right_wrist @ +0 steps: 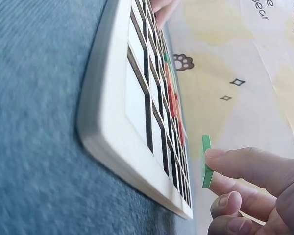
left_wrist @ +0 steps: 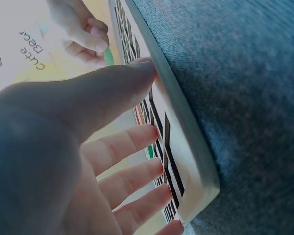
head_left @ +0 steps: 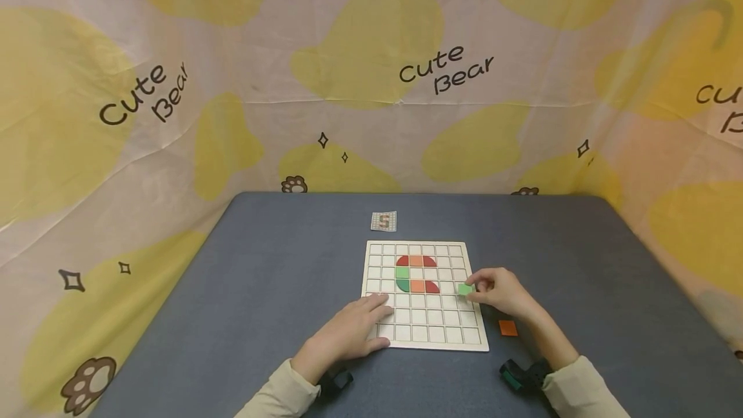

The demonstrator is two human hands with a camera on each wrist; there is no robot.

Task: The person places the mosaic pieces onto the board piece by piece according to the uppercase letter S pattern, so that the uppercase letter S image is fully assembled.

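Note:
A white grid board (head_left: 429, 338) lies on the table, with red, orange and green pieces set in several of its squares. My right hand (head_left: 500, 290) pinches a light green square tile (head_left: 464, 289) between thumb and fingers, over the board's right side. In the right wrist view that tile (right_wrist: 206, 161) is seen edge-on, above the level of the board. My left hand (head_left: 353, 328) rests on the board's lower left part with its fingers spread, the thumb by the near edge. In the left wrist view its fingertips (left_wrist: 154, 166) touch the board's surface.
An orange square tile (head_left: 507, 328) lies on the table just right of the board. Behind the board is a small card (head_left: 384, 221) with a gridded figure on it. A patterned cloth (head_left: 371, 82) hangs beyond the blue-grey table (head_left: 278, 257).

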